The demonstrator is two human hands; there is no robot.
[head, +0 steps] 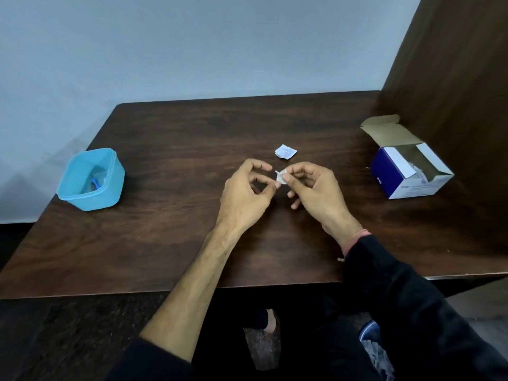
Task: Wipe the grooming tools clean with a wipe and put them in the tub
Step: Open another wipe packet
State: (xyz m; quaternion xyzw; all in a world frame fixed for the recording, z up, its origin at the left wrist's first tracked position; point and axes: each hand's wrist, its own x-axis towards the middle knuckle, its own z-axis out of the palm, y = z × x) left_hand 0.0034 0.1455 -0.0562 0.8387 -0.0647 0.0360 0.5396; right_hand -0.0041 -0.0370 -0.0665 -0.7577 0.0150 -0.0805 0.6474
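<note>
Over the middle of the dark wooden table (165, 237), my right hand (313, 196) pinches a small white wipe (280, 177) between thumb and forefinger. My left hand (247, 193) is right beside it, with thumb and a fingertip at the wipe's lower edge. A blue plastic tub (92, 180) stands at the table's left, with a blue-handled tool (94, 184) and other pale items inside. No grooming tool shows in either hand.
A torn white sachet wrapper (286, 151) lies just beyond my hands. An open blue-and-white cardboard box (406, 166) of sachets sits at the right, close to a brown wooden side panel (450, 78). A pale wall rises behind the table.
</note>
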